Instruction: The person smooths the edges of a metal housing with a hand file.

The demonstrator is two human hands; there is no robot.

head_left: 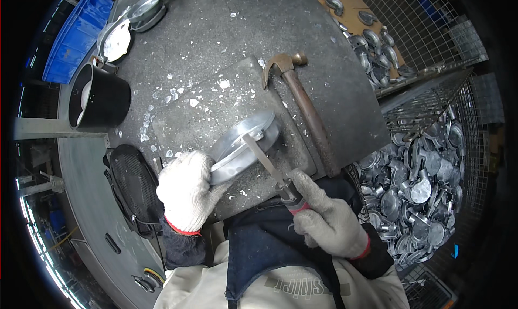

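Note:
My left hand (186, 191), in a white knit glove with a red cuff, is closed around the near left end of a shiny round metal casting (233, 159), tilted above the grey work table (178, 50). A flat steel file (261, 154) with a red and black handle is in my gloved right hand (335, 228), the index finger stretched along it. The file's tip meets the upper side of the casting near its middle. To the right, a claw hammer (305, 101) with a wooden handle lies on the table.
Metal flakes litter the table. A black bucket (116, 101) and a blue bin (75, 36) stand at the left, near more castings (116, 42). A black mesh pouch (132, 182) lies nearer. On the right, a wire cage (469, 147) holds many castings (421, 190).

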